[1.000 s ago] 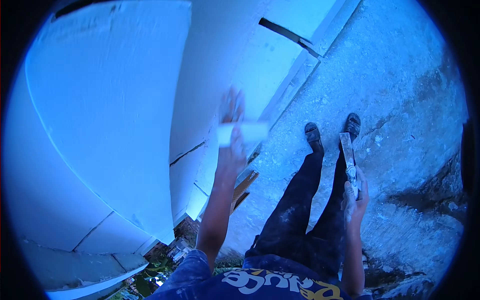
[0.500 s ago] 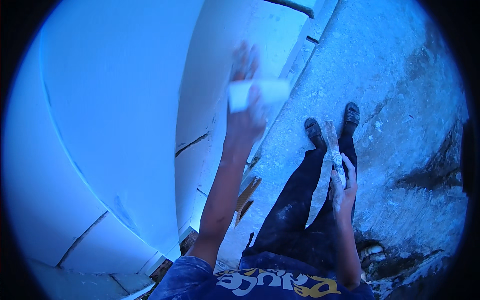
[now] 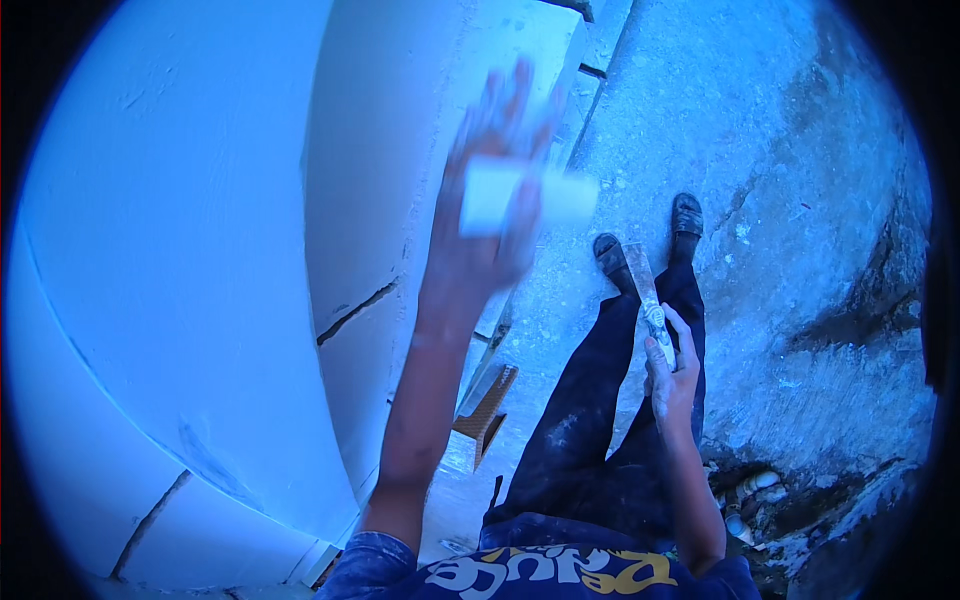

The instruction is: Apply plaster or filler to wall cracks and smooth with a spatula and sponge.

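My left hand (image 3: 480, 240), motion-blurred, holds a pale white rectangular pad (image 3: 530, 197) against or just above the white panelled surface (image 3: 400, 150); whether they touch I cannot tell. Its upper fingers stretch past the pad. My right hand (image 3: 672, 355) grips a dusty putty knife (image 3: 642, 285) by its handle, blade pointing up over my legs. A dark crack (image 3: 355, 312) runs across the panel beside my left forearm.
A broad white curved surface (image 3: 180, 250) fills the left side. My feet (image 3: 685, 215) stand on rough grey concrete (image 3: 780, 150). A brown ridged object (image 3: 485, 410) lies at the panel's foot; small pale pieces (image 3: 755, 485) lie in dark, broken ground at lower right.
My left hand with the pad has moved upward and to the right over the panel. My right hand with the putty knife has shifted leftward. The view has shifted slightly.
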The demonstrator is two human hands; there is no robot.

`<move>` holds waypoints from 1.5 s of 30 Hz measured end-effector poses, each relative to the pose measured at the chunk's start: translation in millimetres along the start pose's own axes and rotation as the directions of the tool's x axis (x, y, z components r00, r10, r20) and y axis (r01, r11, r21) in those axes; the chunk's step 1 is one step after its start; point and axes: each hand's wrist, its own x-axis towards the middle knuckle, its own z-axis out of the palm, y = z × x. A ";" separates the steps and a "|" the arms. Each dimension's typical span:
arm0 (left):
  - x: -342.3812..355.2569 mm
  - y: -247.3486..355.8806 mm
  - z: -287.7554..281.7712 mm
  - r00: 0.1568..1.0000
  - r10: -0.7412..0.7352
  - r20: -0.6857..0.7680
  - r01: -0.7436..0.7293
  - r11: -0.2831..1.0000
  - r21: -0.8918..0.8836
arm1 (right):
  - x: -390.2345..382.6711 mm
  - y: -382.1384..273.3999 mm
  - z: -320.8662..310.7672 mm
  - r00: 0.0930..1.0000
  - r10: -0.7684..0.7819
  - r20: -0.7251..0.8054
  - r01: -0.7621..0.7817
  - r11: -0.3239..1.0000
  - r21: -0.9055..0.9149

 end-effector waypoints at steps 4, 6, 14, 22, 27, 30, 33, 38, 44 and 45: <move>57.4 -8.9 15.7 0.990 0.035 -0.138 -0.010 0.985 0.172 | 0.7 5.5 11.8 0.993 -0.115 0.022 0.115 0.993 0.012; 44.7 1.5 20.6 0.993 0.014 -0.119 0.003 0.990 0.139 | -0.1 8.6 9.9 0.994 -0.106 0.022 0.105 0.994 0.025; -67.0 27.7 4.3 0.925 -0.098 0.368 0.045 0.988 0.148 | 8.8 -9.5 -6.4 0.998 -0.055 -0.039 0.059 0.994 0.097; 34.9 -12.0 -5.3 0.970 -0.240 -0.036 0.242 0.966 0.089 | 21.1 -32.5 4.6 0.995 -0.095 0.002 0.094 0.988 0.120; 48.0 6.7 37.6 0.973 -0.195 0.125 0.211 0.969 -0.127 | 17.6 -34.8 8.0 0.998 -0.042 0.049 0.036 0.992 0.122; -13.7 43.6 67.6 0.968 -0.143 0.207 0.250 0.448 -0.858 | 17.5 -27.4 10.2 0.994 -0.078 0.079 0.068 0.990 0.121; -58.2 52.0 38.1 0.936 -0.123 0.331 0.287 0.810 -0.511 | 19.0 -35.9 7.0 0.996 -0.086 0.033 0.082 0.988 0.129; -83.9 85.8 37.5 0.724 -0.516 0.458 0.523 -0.023 -0.852 | 16.2 -45.0 11.9 0.981 -0.196 0.009 0.192 0.971 0.145; -100.2 100.0 56.4 0.432 -0.675 0.598 0.367 -0.475 -0.800 | 4.3 -56.0 44.8 0.807 -0.455 0.377 0.513 0.856 -0.067; -95.5 90.5 58.1 0.560 -0.640 0.526 0.302 -0.434 -0.849 | 6.3 -62.1 43.4 0.800 -0.416 0.432 0.521 0.839 -0.157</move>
